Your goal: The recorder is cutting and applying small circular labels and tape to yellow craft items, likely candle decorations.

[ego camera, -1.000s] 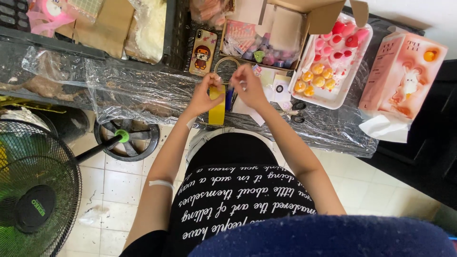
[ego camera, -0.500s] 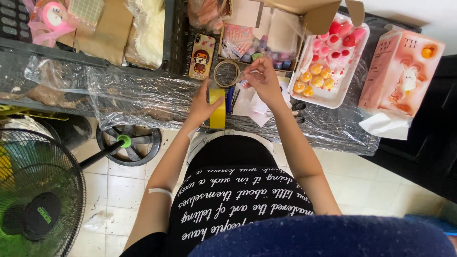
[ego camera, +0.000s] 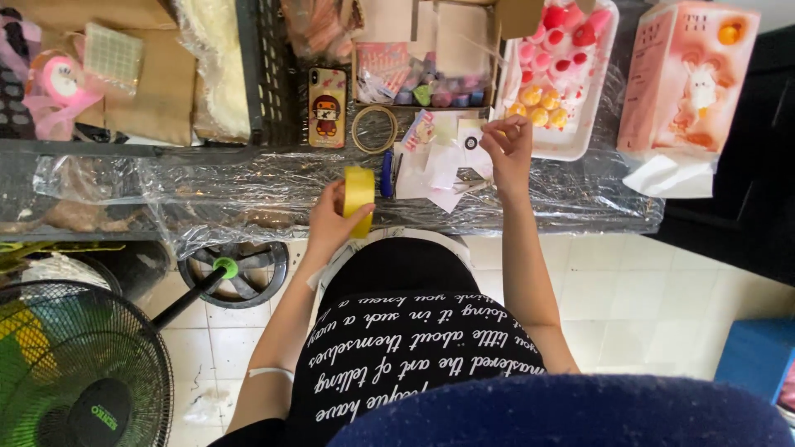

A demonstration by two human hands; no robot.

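left hand [ego camera: 330, 222] closed around yellow tape roll [ego camera: 359, 197] at table's near edge | right hand [ego camera: 507, 147] fingertips pinched, whatever they hold too small to tell, at 2 o'clock of roll | paper scraps [ego camera: 439, 165] between hands | white tray [ego camera: 571, 145] at 1 o'clock of right hand | phone [ego camera: 327, 107] at 11 o'clock of roll

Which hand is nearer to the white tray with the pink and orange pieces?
The right hand. It is raised just beside the near left edge of the white tray. The left hand is farther away, at the table edge, holding the yellow tape roll.
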